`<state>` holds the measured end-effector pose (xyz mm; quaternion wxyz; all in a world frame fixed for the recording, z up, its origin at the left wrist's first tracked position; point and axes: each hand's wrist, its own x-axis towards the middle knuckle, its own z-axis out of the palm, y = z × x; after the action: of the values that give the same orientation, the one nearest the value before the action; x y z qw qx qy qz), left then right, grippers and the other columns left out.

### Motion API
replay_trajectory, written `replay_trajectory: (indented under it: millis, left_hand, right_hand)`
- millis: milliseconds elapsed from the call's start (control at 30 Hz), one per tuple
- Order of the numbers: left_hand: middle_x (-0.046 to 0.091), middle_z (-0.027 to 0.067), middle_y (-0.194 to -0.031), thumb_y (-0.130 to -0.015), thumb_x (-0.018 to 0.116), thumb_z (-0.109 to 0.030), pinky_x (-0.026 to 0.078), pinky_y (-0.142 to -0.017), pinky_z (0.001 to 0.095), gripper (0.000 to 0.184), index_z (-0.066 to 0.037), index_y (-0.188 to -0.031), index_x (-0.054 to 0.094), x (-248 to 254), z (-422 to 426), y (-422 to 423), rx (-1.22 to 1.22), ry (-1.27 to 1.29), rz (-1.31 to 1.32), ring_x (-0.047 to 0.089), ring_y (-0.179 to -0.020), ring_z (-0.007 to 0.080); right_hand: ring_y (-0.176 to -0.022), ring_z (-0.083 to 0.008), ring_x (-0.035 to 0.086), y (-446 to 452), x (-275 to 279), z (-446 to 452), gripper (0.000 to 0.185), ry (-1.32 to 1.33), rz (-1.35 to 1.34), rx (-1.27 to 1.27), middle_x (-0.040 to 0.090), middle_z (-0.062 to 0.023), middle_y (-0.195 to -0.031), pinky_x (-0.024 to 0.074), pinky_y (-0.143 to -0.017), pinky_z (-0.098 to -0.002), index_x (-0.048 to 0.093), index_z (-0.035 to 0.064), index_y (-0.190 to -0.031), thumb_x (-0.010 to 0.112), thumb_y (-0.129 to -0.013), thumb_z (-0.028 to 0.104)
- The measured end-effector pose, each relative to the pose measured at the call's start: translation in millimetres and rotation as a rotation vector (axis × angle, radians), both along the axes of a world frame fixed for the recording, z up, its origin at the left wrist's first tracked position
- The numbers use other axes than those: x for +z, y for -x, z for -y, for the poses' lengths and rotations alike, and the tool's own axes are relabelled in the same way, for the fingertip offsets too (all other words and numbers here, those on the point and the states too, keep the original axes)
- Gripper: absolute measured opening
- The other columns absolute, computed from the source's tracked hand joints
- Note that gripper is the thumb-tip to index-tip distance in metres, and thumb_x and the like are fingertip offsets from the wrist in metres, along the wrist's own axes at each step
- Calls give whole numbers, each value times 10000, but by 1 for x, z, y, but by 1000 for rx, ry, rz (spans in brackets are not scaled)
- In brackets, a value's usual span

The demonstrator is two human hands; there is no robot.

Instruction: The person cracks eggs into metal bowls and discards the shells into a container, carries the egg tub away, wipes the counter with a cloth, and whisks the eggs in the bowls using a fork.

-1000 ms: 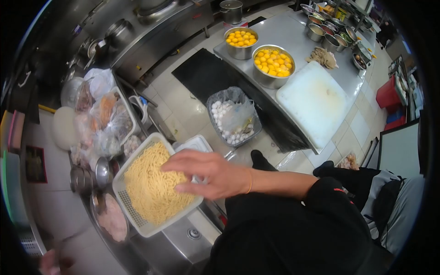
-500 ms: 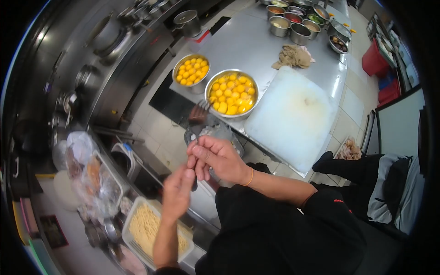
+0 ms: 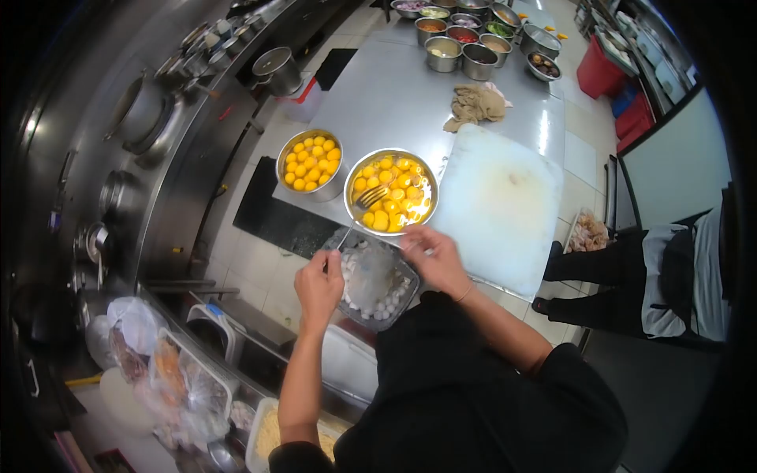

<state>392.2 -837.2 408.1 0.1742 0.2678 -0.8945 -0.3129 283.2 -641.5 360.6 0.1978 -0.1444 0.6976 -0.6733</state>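
Observation:
My left hand is closed around the handle of a fork. The fork's tines lie over the yolks at the left side of a round metal bowl, which holds many egg yolks in clear liquid. At the bowl's near right rim, my right hand has its fingers bent and appears to grip the edge. A second metal bowl filled with yolks stands to the left. Below the table edge, between my hands, is a dark bin lined with plastic and holding eggshells.
A white cutting board lies right of the bowls, with a brown cloth behind it. Several metal pots of ingredients fill the table's far end. Another person stands at right. A tray of noodles sits lower left.
My hands have separated. The left has kept the fork, whose tines have moved right into the bowl. The right has let go of the fork and moved to the bowl's rim.

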Motion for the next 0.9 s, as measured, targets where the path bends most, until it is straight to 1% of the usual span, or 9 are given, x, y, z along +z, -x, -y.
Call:
replay_trajectory:
  millis: [133, 233, 400, 500, 533, 600, 700, 733, 900]
  left_hand:
    - [657, 220, -698, -911, 567, -253, 504, -625, 529, 277, -37, -781, 680, -13, 24, 53, -111, 285, 184, 644, -677, 443]
    - [648, 235, -706, -885, 586, -268, 507, -660, 506, 302, -24, -734, 677, -16, 30, 97, -188, 358, 322, 643, -716, 440]
    - [648, 246, -688, -868, 596, -283, 524, -687, 503, 324, -3, -735, 690, -21, 27, 146, -392, 439, 496, 665, -722, 414]
    - [663, 226, -706, -870, 606, -297, 528, -682, 489, 325, -12, -750, 707, -25, 35, 165, -424, 393, 622, 672, -723, 398]
    - [668, 218, -715, -871, 611, -306, 528, -679, 483, 329, -16, -753, 712, -26, 44, 173, -379, 335, 644, 673, -723, 393]
    - [685, 187, -746, -870, 627, -339, 529, -671, 464, 339, -33, -768, 731, -36, 45, 176, -343, 392, 674, 676, -723, 375]
    - [687, 200, -754, -859, 624, -335, 527, -679, 484, 327, -38, -777, 734, -30, 44, 178, -489, 289, 783, 679, -747, 376]
    - [694, 194, -789, -870, 616, -343, 527, -725, 473, 315, -66, -801, 748, -28, 47, 182, -402, 217, 767, 679, -794, 371]
    - [689, 195, -781, -884, 594, -335, 531, -706, 481, 335, -53, -773, 737, -26, 31, 174, -481, 297, 788, 674, -770, 381]
  right_hand:
    - [-711, -202, 623, 53, -14, -23, 311, -310, -297, -387, 684, -119, -898, 495, -657, -320, 650, 43, -1170, 650, -890, 179]
    - [-695, -235, 621, 82, -37, -23, 312, -401, -219, -382, 683, -127, -873, 499, -657, -347, 646, 52, -1184, 613, -916, 208]
    - [-565, -278, 568, 89, -53, -11, 419, -357, -179, -237, 561, -219, -658, 482, -605, -376, 557, 37, -1326, 576, -942, 202]
    - [-596, -61, 500, 84, -63, -9, 430, -206, -41, -223, 553, -9, -665, 461, -582, -244, 519, 20, -1385, 567, -978, 150]
    - [-596, -53, 488, 86, -64, -11, 419, -187, -13, -210, 545, 12, -679, 455, -581, -231, 518, 4, -1380, 560, -983, 130]
    - [-598, -50, 484, 82, -71, -11, 416, -133, 1, -224, 541, 17, -684, 455, -583, -230, 523, 10, -1379, 562, -982, 128]
    - [-605, -48, 478, 84, -68, -9, 421, -79, 39, -244, 539, 22, -694, 454, -590, -228, 520, 20, -1384, 568, -981, 131]
    - [-608, -47, 476, 83, -66, -10, 424, -66, 59, -243, 539, 23, -697, 453, -592, -227, 518, 23, -1387, 571, -981, 133]
    - [-620, -48, 473, 83, -67, -11, 430, -95, 39, -238, 539, 19, -701, 454, -608, -226, 514, 45, -1397, 579, -983, 145]
